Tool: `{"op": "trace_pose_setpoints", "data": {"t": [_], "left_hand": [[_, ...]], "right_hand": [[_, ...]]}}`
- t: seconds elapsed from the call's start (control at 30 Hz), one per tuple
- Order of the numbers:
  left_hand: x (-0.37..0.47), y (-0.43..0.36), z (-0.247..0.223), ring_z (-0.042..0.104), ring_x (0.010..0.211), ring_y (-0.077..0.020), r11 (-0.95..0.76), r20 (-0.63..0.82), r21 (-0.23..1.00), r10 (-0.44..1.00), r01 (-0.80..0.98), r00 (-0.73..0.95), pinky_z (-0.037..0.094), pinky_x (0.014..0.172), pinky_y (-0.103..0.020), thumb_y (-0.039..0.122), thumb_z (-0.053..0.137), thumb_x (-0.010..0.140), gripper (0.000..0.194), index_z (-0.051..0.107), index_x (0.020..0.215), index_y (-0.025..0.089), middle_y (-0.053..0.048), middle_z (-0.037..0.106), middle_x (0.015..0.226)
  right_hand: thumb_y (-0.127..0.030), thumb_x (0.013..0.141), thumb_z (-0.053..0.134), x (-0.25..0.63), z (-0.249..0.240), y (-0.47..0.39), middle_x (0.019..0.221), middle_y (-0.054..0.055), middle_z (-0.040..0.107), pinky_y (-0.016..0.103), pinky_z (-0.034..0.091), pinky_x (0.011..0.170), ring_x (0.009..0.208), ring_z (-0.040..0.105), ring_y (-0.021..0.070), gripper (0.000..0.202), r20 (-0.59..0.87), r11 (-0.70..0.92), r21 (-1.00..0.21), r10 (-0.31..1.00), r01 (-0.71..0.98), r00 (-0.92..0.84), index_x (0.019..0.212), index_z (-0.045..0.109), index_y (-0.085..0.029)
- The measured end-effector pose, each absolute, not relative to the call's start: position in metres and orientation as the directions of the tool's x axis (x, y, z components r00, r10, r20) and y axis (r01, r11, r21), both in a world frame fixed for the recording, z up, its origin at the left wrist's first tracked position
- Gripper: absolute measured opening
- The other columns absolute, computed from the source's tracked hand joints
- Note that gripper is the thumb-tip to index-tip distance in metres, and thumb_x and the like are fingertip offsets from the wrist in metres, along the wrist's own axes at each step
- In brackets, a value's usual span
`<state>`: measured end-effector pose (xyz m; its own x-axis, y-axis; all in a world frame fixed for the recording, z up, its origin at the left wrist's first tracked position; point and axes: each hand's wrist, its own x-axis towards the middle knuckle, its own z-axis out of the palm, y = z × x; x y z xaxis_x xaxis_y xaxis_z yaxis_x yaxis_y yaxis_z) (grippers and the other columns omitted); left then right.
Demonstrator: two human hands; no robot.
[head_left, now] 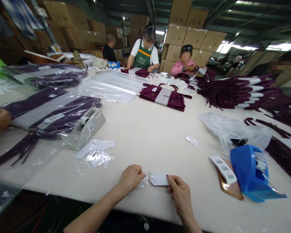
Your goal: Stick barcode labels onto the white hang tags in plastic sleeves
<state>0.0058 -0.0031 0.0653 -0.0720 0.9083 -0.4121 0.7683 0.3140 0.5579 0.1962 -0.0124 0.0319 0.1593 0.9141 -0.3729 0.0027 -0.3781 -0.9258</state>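
Observation:
Between my hands, just above the table's near edge, is a white hang tag with a hole at its left end. My right hand pinches the tag's right end between thumb and finger. My left hand is closed on the clear plastic string at the tag's left end. To the left lies a pile of white tags and small clear packets. Farther off on the right is a single small clear packet with something white in it.
A grey tape dispenser stands left, by bagged purple garments. On the right are a blue tape dispenser, a phone with barcode labels and a plastic bag. A folded purple garment lies ahead; co-workers sit beyond.

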Motion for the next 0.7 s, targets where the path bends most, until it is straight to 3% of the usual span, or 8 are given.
{"op": "trace_pose_setpoints", "data": {"t": [0.17,0.3,0.4,0.47,0.53,0.63,0.7], "left_hand": [[0.01,-0.006,0.069,0.061,0.078,-0.0222,0.208,-0.374,0.419,0.926,0.884,-0.041,0.04,0.067,-0.029,0.019,0.05,0.077,0.015,0.064,0.073,0.017,-0.007,0.067,0.078],[0.017,-0.011,0.067,0.059,0.089,-0.028,0.118,-0.291,0.327,0.957,0.938,-0.019,0.042,0.076,-0.038,0.009,0.045,0.079,0.021,0.061,0.093,0.011,-0.014,0.064,0.092],[0.018,-0.012,0.057,0.052,0.107,-0.0272,-0.189,-0.051,0.278,0.976,0.942,0.211,0.04,0.086,-0.041,0.003,0.04,0.082,0.034,0.053,0.111,0.014,-0.015,0.057,0.114],[0.015,-0.013,0.047,0.051,0.109,-0.0226,-0.537,0.146,0.241,0.844,0.809,0.517,0.042,0.087,-0.037,0.007,0.039,0.087,0.03,0.054,0.111,0.018,-0.012,0.058,0.115],[0.01,-0.015,0.036,0.054,0.104,-0.0186,-0.74,0.272,0.216,0.673,0.637,0.688,0.044,0.085,-0.032,0.014,0.036,0.09,0.026,0.056,0.107,0.019,-0.009,0.063,0.108],[0.002,-0.019,0.017,0.055,0.105,-0.0171,-0.804,0.387,0.195,0.59,0.562,0.709,0.044,0.089,-0.029,0.017,0.033,0.092,0.031,0.053,0.115,0.02,-0.007,0.065,0.108],[-0.003,-0.018,0.0,0.054,0.109,-0.0177,-0.77,0.476,0.215,0.62,0.601,0.624,0.043,0.092,-0.03,0.013,0.031,0.091,0.039,0.049,0.123,0.025,-0.005,0.065,0.111]], "right_hand": [[-0.057,0.059,0.066,0.196,0.031,-0.012,0.041,-0.005,0.045,0.023,0.02,0.039,0.039,0.032,0.0087,0.041,-0.332,-0.348,-0.934,0.929,0.078,0.164,0.06,0.061,-0.017],[-0.059,0.06,0.064,0.196,0.03,-0.009,0.04,-0.004,0.047,0.024,0.025,0.04,0.039,0.037,0.0111,0.041,-0.274,-0.297,-0.943,0.949,0.148,0.156,0.055,0.06,-0.018],[-0.059,0.061,0.062,0.196,0.027,-0.007,0.04,-0.003,0.048,0.025,0.029,0.042,0.041,0.042,0.0132,0.041,-0.227,-0.254,-0.948,0.962,0.194,0.152,0.053,0.06,-0.019],[-0.058,0.064,0.06,0.196,0.024,-0.007,0.04,-0.003,0.048,0.025,0.031,0.042,0.04,0.043,0.0136,0.039,-0.193,-0.225,-0.947,0.969,0.229,0.153,0.054,0.06,-0.02],[-0.055,0.067,0.057,0.193,0.022,-0.01,0.039,-0.003,0.047,0.025,0.031,0.041,0.039,0.043,0.0135,0.037,-0.148,-0.188,-0.943,0.976,0.276,0.159,0.053,0.058,-0.021],[-0.045,0.071,0.055,0.19,0.02,-0.014,0.04,-0.004,0.048,0.024,0.032,0.041,0.039,0.044,0.0133,0.031,-0.05,-0.116,-0.915,0.983,0.386,0.177,0.05,0.056,-0.022],[-0.037,0.071,0.056,0.196,0.02,-0.01,0.045,-0.003,0.053,0.024,0.035,0.045,0.044,0.049,0.0138,0.024,0.029,-0.078,-0.872,0.977,0.484,0.211,0.052,0.057,-0.022]]}}
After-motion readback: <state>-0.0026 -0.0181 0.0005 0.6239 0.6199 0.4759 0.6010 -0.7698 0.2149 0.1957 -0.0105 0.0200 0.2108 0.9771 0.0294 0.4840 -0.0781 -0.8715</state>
